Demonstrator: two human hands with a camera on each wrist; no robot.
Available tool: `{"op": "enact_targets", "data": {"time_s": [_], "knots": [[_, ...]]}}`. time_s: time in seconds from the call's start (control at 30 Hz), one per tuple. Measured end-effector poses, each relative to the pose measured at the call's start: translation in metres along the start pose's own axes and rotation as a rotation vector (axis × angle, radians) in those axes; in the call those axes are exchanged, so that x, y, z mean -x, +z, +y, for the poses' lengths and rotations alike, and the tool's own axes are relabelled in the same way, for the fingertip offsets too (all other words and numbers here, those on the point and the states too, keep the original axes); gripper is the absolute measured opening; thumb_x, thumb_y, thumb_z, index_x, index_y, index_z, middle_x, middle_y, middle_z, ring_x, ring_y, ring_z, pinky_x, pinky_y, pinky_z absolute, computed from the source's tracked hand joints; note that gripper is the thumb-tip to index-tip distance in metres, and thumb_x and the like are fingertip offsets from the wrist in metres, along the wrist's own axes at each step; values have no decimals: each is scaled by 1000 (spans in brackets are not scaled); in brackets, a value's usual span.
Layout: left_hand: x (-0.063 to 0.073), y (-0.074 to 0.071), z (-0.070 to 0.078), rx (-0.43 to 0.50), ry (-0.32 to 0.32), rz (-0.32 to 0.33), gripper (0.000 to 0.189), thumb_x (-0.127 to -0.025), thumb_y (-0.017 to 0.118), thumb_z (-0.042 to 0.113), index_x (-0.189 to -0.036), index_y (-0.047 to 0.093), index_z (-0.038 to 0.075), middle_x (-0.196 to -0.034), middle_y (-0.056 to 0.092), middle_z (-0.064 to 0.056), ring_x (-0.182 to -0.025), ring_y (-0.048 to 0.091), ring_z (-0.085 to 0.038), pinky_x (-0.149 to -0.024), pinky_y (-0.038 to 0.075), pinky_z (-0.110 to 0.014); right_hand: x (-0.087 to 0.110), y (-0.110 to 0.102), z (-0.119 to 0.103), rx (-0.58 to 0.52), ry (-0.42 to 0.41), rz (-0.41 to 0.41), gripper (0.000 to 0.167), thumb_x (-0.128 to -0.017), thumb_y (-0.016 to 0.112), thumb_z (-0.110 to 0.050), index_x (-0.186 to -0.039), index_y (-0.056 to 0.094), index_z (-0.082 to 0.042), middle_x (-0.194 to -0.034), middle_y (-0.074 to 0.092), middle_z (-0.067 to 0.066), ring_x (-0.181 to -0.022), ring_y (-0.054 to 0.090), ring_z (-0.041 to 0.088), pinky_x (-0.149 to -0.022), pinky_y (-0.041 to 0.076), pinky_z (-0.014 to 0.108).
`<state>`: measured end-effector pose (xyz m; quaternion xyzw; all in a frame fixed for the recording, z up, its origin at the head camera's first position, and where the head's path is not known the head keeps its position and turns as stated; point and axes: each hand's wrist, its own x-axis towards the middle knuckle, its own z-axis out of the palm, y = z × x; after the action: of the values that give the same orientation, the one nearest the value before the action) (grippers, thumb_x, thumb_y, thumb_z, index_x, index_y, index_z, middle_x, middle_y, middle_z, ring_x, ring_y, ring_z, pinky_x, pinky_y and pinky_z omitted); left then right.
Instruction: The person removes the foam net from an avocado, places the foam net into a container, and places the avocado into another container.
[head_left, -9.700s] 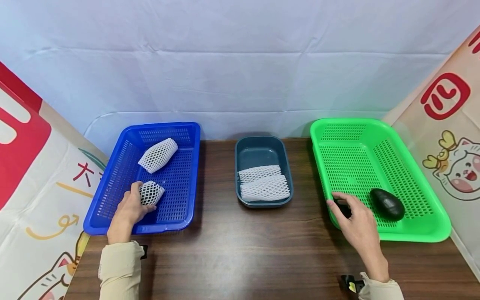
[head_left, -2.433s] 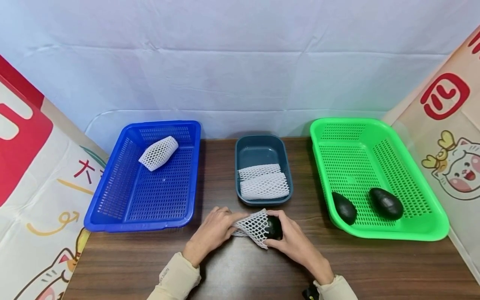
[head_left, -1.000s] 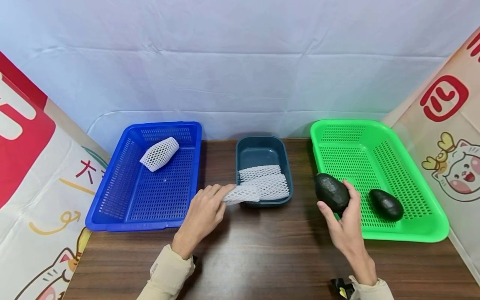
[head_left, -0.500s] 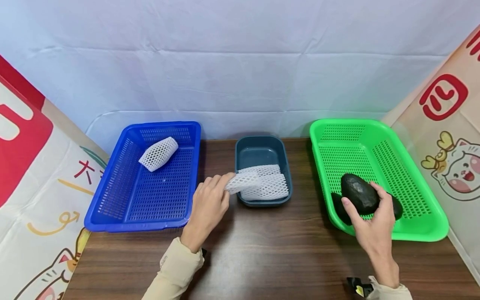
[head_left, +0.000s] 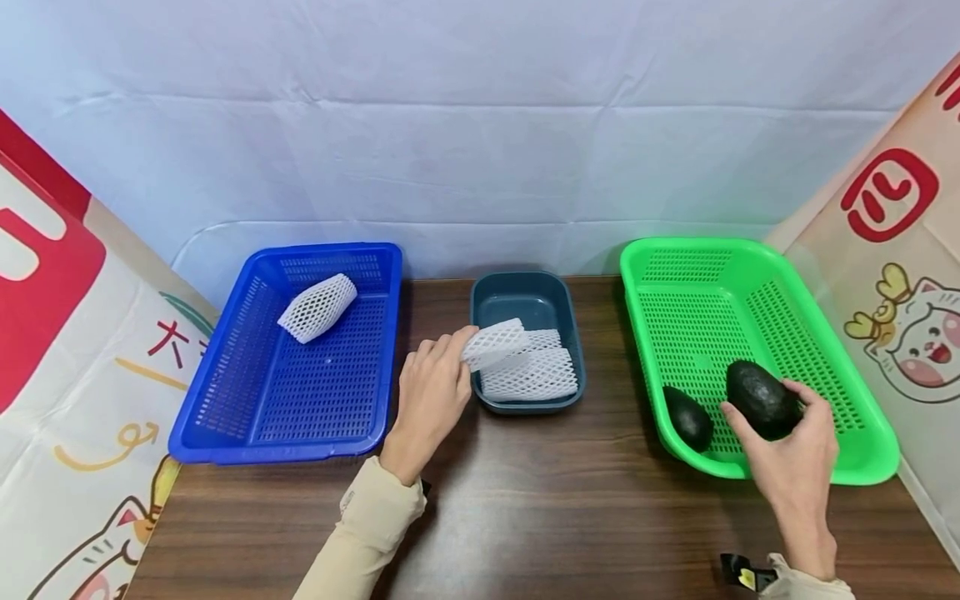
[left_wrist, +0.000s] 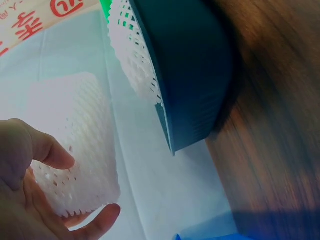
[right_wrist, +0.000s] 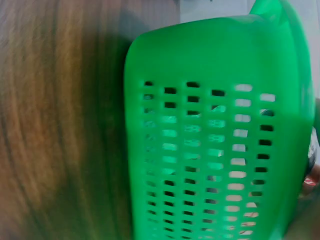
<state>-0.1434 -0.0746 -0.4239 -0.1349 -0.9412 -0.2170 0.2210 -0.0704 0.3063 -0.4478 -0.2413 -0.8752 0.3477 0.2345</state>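
Observation:
My left hand (head_left: 431,392) pinches a white foam net sleeve (head_left: 495,344) over the left part of the dark teal tray (head_left: 517,283). In the left wrist view, thumb and fingers hold the flattened net (left_wrist: 82,145) beside the tray's outer wall (left_wrist: 195,75). More foam nets (head_left: 532,375) lie in the tray. My right hand (head_left: 798,446) grips a dark avocado (head_left: 759,398) above the green basket (head_left: 862,458). Another avocado (head_left: 687,418) lies at that basket's near left. A third one is hidden behind the hand and the held avocado. The right wrist view shows mainly the basket's wall (right_wrist: 200,55).
On the left stands a blue basket (head_left: 386,358) with a net-wrapped item (head_left: 318,308) inside. All three containers rest on the brown wooden table (head_left: 510,517). A pale cloth backdrop (head_left: 480,167) rises behind, with printed panels at both sides.
The wrapped avocado left the blue basket and its net was pulled off between both hands. Since then, the right hand carried the avocado over the green basket; the left brought the net over the tray.

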Motion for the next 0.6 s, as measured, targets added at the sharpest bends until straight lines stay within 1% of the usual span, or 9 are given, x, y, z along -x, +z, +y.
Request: {"op": "enact_targets", "data": {"time_s": [0.03, 0.1, 0.2, 0.27, 0.37, 0.47, 0.6], "knots": [[-1, 1, 1, 0, -2, 1, 42, -89, 58, 4, -128, 62, 18, -103, 73, -5, -88, 63, -30, -71, 48, -42, 0, 0, 2, 9, -1, -11, 75, -79, 81, -23, -143, 46, -8, -133, 52, 21, -110, 50, 36, -78, 33, 32], [-4, 4, 3, -3, -8, -3, 43, -88, 58, 4, -129, 62, 18, -103, 73, -5, -89, 63, -31, -72, 48, -42, -1, -1, 5, 33, 3, -44, 76, -81, 79, -23, -145, 42, -5, -135, 50, 26, -112, 50, 44, -78, 34, 41], [-8, 8, 5, -9, -21, -17, 44, -89, 59, 5, -131, 60, 18, -105, 74, -5, -92, 64, -31, -75, 49, -43, -4, 0, 8, 74, 8, -97, 78, -83, 77, -26, -147, 39, -4, -137, 48, 28, -113, 49, 48, -78, 35, 51], [-11, 11, 7, -5, -43, -32, 43, -90, 59, 5, -131, 58, 17, -107, 74, -5, -95, 64, -31, -78, 49, -44, -6, 0, 8, 96, 18, -132, 79, -84, 76, -28, -148, 37, -3, -138, 47, 30, -114, 48, 49, -80, 36, 57], [-16, 16, 8, 16, -88, -62, 38, -91, 58, 7, -129, 55, 14, -104, 75, -8, -97, 63, -31, -81, 49, -44, -8, 0, 8, 128, 25, -169, 80, -85, 76, -30, -148, 36, -1, -138, 46, 31, -114, 48, 51, -82, 36, 62], [-21, 22, 7, 44, -122, -77, 31, -92, 57, 7, -123, 53, 12, -96, 74, -12, -97, 63, -30, -82, 49, -44, -8, -1, 8, 175, 10, -202, 79, -86, 74, -31, -147, 36, 1, -135, 46, 33, -109, 49, 52, -78, 38, 63], [-28, 31, 6, 69, -126, -90, 25, -93, 55, 7, -118, 52, 11, -92, 74, -12, -102, 62, -30, -85, 48, -44, -8, 0, 9, 228, -9, -235, 79, -88, 72, -35, -147, 35, 2, -130, 47, 35, -103, 50, 52, -72, 39, 61]]}}
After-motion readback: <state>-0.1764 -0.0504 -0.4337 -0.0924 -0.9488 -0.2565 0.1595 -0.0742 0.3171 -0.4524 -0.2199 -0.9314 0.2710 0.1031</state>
